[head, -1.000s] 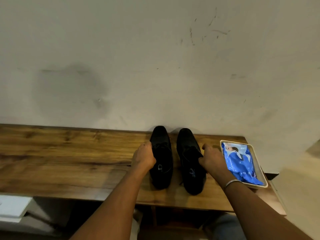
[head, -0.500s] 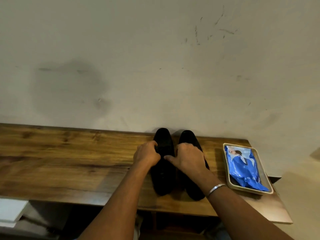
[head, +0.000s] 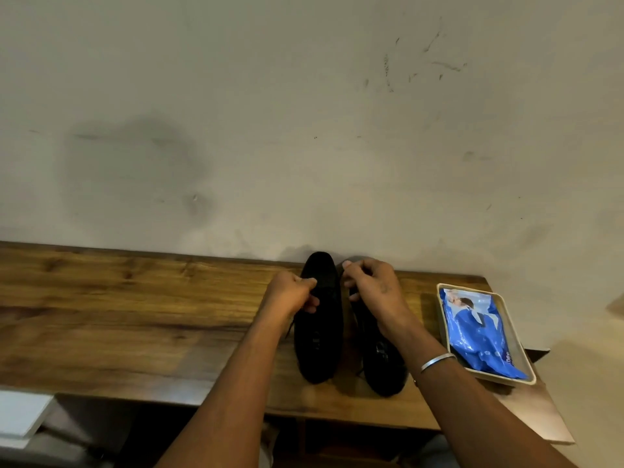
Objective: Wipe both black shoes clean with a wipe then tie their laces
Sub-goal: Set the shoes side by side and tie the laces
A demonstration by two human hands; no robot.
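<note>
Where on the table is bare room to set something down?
Free: the long stretch of table left of the left shoe, wall to front edge. Crowded: right end, where left hand and right hand work the laces, the right shoe beside, then the tray holding a blue pack.

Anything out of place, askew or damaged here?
Nothing on the table looks wrong: the left shoe and right shoe stand side by side, toes to the wall, while the left hand and right hand pinch the laces. Only the wall is marked, with a dark smudge at left and scratch marks upper right.
</note>
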